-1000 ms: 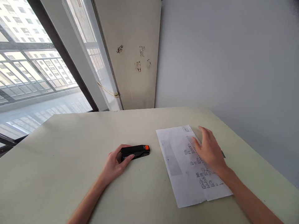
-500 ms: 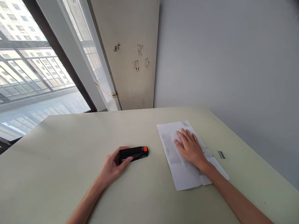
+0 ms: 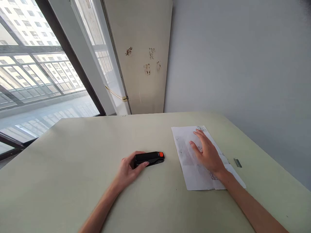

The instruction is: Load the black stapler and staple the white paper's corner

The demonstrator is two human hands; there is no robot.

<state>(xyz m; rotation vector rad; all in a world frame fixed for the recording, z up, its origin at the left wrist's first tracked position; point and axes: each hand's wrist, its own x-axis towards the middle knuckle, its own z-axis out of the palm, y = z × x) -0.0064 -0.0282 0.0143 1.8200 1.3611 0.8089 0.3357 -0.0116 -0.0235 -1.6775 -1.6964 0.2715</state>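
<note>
A black stapler (image 3: pixel 148 158) with an orange-red patch at its far end lies on the table. My left hand (image 3: pixel 132 168) is wrapped round its near end, thumb along the side facing me. To the right are printed white sheets of paper (image 3: pixel 190 176), lying flat with a torn or folded lower right edge. Over them is my right hand (image 3: pixel 208 155), its thumb apart from the fingers and nothing gripped. Whether its palm presses on the paper or hovers slightly above is hard to tell. A small grey strip, like staples (image 3: pixel 237 162), rests just right of the paper.
The pale table (image 3: pixel 97 152) stretches under both arms. A grey wall (image 3: pixel 230 58) runs along its right side, and a stained cream panel (image 3: pixel 143 87) stands behind its far edge. Windows (image 3: pixel 41 74) with a railing outside are at the left.
The view has shifted, so everything sits further right. My right hand's fingers have drawn closer together and the hand looks tipped up. The paper has turned slightly. My left hand keeps the stapler.
</note>
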